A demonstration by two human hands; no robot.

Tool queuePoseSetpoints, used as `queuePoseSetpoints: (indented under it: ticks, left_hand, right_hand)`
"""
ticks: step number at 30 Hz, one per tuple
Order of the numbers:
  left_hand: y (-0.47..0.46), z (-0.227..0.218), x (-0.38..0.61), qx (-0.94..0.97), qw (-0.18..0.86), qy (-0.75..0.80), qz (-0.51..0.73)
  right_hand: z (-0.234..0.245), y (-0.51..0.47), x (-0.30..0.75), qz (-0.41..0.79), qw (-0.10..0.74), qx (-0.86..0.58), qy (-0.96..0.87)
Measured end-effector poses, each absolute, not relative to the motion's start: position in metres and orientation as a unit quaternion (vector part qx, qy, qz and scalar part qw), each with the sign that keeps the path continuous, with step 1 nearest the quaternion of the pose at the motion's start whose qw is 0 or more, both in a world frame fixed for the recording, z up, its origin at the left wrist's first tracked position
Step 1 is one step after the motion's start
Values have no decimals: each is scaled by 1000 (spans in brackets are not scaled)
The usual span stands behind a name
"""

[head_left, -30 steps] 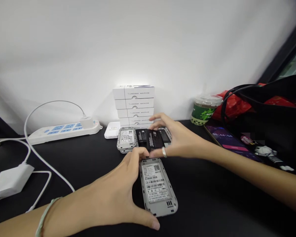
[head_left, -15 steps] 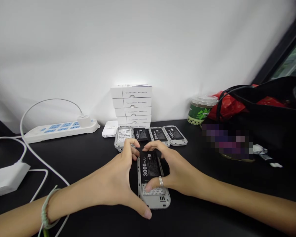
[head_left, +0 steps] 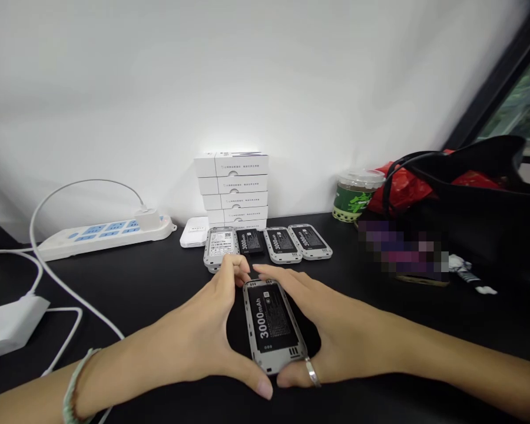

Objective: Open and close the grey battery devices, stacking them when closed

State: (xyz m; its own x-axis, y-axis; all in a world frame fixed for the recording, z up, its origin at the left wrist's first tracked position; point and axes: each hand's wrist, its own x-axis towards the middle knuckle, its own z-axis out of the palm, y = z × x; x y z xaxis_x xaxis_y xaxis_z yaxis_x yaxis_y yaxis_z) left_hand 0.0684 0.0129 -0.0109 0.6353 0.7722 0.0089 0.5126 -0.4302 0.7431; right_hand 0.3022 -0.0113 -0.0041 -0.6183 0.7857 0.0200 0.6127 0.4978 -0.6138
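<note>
Item: grey device [head_left: 265,353] with a black 3000mAh battery [head_left: 271,315] lying in its open back. Location: flat on the black table [head_left: 115,288], directly between my hands, its long axis running away from me.

Handling, as judged: light and stiff, in a hard shell. The battery face looks smooth and could slip under a fingertip, so the long grey edges look like the safest hold.

Fingers: my left hand [head_left: 189,335] and right hand [head_left: 348,338] are both spread wide, cupping the device from either side. Both sets of fingertips [head_left: 258,270] sit at its far end, and both thumbs are at its near end. I cannot tell whether they grip it or only touch.

Beyond my fingertips: a row of four devices [head_left: 265,244], then a stack of white boxes [head_left: 232,191].

Left of my left hand: a power strip [head_left: 101,238] and a white charger [head_left: 9,327].

Right of my right fingers: a jar [head_left: 357,197], a red bag [head_left: 401,188] and a black bag [head_left: 477,206].

Hidden: a pixelated patch [head_left: 401,250] cannot be made out, my hands cover parts of the device's edges, and the small print is unreadable.
</note>
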Motion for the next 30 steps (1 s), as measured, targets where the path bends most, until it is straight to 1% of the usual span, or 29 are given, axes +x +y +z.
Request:
queuePoseSetpoints:
  ticks: [3, 6, 10, 15, 18, 19, 20, 21, 23, 25, 27, 30]
  left_hand:
    - [18, -11, 63, 833, 344, 399, 167]
    - [24, -10, 58, 840, 327, 403, 157]
    - [24, -11, 55, 844, 325, 399, 152]
    - [12, -4, 59, 844, 311, 421, 121]
    - [17, 11, 56, 865, 255, 422, 98]
    - [24, 17, 54, 875, 221, 418, 101]
    - [32, 22, 50, 886, 181, 413, 109]
    - [43, 27, 45, 893, 139, 411, 121]
    - [66, 33, 35, 892, 83, 423, 134]
    - [87, 33, 25, 885, 81, 440, 125]
    - [100, 29, 18, 885, 93, 442, 111]
    - [106, 22, 15, 888, 112, 436, 92]
  right_hand:
    - [-4, -14, 328, 250, 158, -449, -843]
    - [-9, -18, 367, 192, 147, -490, -838]
    - [-13, -17, 406, 136, 138, -495, -847]
    - [-12, -10, 415, 141, 129, -472, -861]
    - [-7, -10, 414, 173, 144, -481, -847]
    - [-5, -10, 413, 185, 171, -483, -839]
    - [-3, -9, 411, 195, 214, -488, -823]
    - [-1, -8, 408, 207, 273, -497, -797]
    - [1, -1, 400, 249, 425, -513, -702]
    - [0, 9, 390, 301, 543, -508, -597]
    - [-3, 20, 382, 346, 606, -483, -528]
    - [-9, 30, 378, 371, 638, -459, -495]
